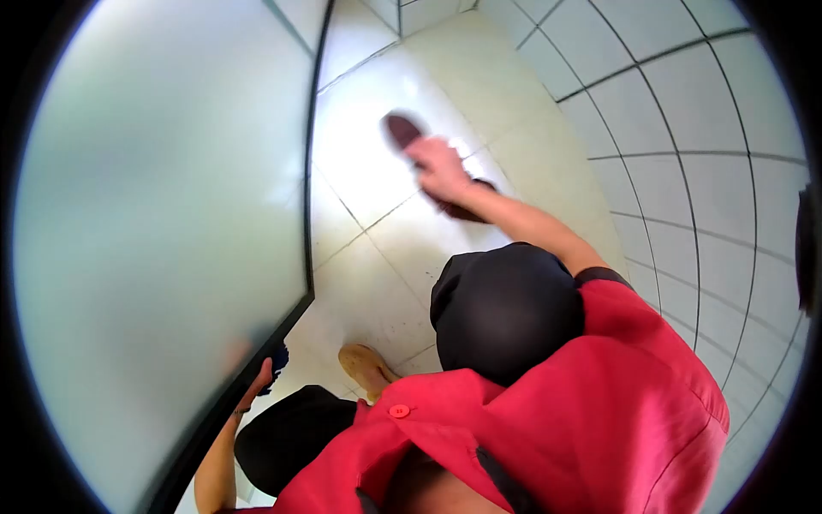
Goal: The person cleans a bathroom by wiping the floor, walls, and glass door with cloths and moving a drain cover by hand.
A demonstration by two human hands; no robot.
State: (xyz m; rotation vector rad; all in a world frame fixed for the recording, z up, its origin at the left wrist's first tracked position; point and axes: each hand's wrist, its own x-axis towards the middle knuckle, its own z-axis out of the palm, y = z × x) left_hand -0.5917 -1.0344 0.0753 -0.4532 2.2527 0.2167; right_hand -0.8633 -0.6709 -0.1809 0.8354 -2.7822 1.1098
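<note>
My right hand (438,169) reaches out over the tiled floor, its fingers closed on a dark brown shoe or slipper (402,129), both blurred. Just below that hand, another dark brown shoe (469,208) is partly hidden by my forearm. At the lower left, my left hand (261,377) is at the black-framed edge of a frosted glass panel (163,214). A dark blue fuzzy item (278,368) shows beside its fingers, which are partly hidden by the frame.
A tan shoe (364,364) is on the floor (385,265) between my knees. White tiled wall (702,111) rises on the right, with a dark object (806,248) at its far edge.
</note>
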